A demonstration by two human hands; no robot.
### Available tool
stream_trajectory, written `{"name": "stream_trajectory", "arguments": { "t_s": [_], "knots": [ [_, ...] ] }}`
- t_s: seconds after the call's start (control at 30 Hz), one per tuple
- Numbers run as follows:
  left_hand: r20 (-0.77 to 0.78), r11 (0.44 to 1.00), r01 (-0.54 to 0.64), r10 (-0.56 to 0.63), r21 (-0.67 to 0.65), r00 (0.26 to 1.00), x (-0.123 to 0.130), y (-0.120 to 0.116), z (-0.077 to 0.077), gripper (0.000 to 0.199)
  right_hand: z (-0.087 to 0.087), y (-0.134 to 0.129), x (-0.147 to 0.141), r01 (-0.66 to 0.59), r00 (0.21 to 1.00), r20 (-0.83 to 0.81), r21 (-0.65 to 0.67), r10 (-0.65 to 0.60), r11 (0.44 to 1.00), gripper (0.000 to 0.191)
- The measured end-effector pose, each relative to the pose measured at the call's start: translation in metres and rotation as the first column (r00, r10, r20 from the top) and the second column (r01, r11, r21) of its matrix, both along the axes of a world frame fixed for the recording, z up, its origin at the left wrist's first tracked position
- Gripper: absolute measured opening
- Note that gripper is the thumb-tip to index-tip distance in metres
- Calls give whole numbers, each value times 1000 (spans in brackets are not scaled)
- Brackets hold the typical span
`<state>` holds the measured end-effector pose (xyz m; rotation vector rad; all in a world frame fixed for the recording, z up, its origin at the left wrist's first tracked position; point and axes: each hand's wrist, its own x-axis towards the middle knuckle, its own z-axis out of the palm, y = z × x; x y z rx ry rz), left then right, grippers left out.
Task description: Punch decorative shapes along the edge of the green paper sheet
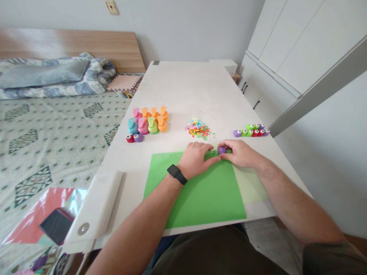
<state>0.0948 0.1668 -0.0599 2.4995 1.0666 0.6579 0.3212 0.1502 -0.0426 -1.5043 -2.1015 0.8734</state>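
A sheet of green paper (200, 194) lies at the near side of the white table, with a row of small holes along its far edge. My right hand (236, 152) is closed around a small purple craft punch (221, 150) at that edge, near the sheet's far right corner. Flat on the paper, my left hand (195, 158) stretches its fingers along the punched edge, its thumb pointing at the punch. A pale yellow-green sheet (252, 185) shows underneath on the right. Beyond the hands sits a pile of colourful paper cut-outs (199, 130).
Larger pink, orange, blue and green punches (147, 122) stand at the left, with small red and purple punches (134, 138) before them. More small punches (252, 130) line up at the right. A long white device (99, 206) lies along the table's left edge, beside a bed (57, 137).
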Motion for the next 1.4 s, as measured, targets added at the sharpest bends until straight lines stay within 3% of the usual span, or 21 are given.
{"name": "stream_trajectory", "arguments": {
  "t_s": [0.1,0.2,0.47,0.7,1.13,1.4],
  "knots": [
    [-16,999,32,-32,13,999,5,-3,2,59,2,-2,-2,0,1000,8,11,0,1000,21],
    [-16,999,52,-52,-5,999,12,-2,2,62,6,-4,-4,1,1000,-9,7,-1,1000,23],
    [-25,986,104,-108,-130,994,25,13,7,48,2,-3,-4,-12,999,-43,26,13,1000,24],
    [-24,984,142,-145,-105,989,25,14,7,38,3,-4,-5,-18,1000,-11,54,19,998,18],
    [-78,984,132,-142,-124,987,22,15,9,39,-1,-4,-8,-8,1000,18,75,7,997,17],
    [32,975,143,-140,-169,990,22,12,7,40,4,-5,-7,-4,999,-38,39,5,999,21]
  ]
}}
